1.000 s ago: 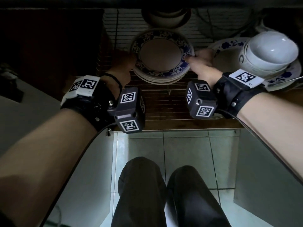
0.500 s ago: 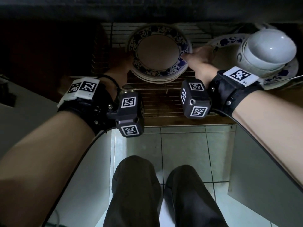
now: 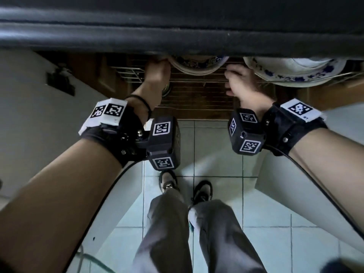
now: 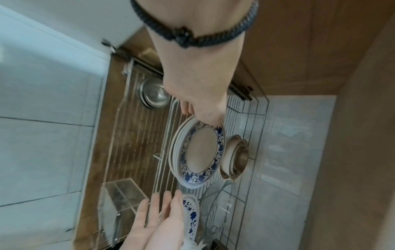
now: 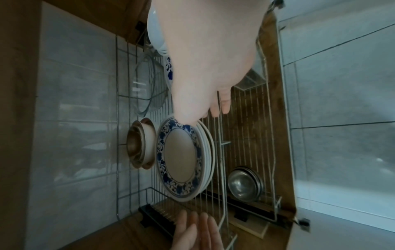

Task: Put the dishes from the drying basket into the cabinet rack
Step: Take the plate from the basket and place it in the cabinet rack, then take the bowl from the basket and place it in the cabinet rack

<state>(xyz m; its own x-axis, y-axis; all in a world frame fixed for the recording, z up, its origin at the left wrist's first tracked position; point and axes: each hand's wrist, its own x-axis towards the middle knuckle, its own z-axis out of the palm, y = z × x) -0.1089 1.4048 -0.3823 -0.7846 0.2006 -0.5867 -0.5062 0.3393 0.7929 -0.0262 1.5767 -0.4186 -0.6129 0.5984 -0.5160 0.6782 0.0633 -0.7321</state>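
A stack of blue-patterned plates (image 3: 197, 66) (image 4: 198, 152) (image 5: 181, 157) lies on the wire cabinet rack (image 3: 193, 99); in the head view the dark counter edge hides its far half. My left hand (image 3: 157, 73) (image 5: 196, 226) is just left of the stack, and the right wrist view shows its fingers straight and clear of the rim. At the stack's right side, my right hand (image 3: 240, 83) (image 4: 162, 211) has straight fingers and holds nothing. In each wrist view its own hand overlaps the plate rim.
A larger blue-patterned plate (image 3: 295, 73) lies to the right on the rack. Ceramic bowls (image 4: 235, 157) stand behind the stack, a glass bowl (image 5: 147, 84) beside them. Steel bowls (image 5: 243, 186) and a clear box (image 4: 119, 194) sit on the lower rack. The counter edge (image 3: 177, 26) overhangs.
Both hands gripped the plate stack's rim earlier; now they have let go and drawn back slightly. The head view has pulled back, so the counter edge covers more of the rack.
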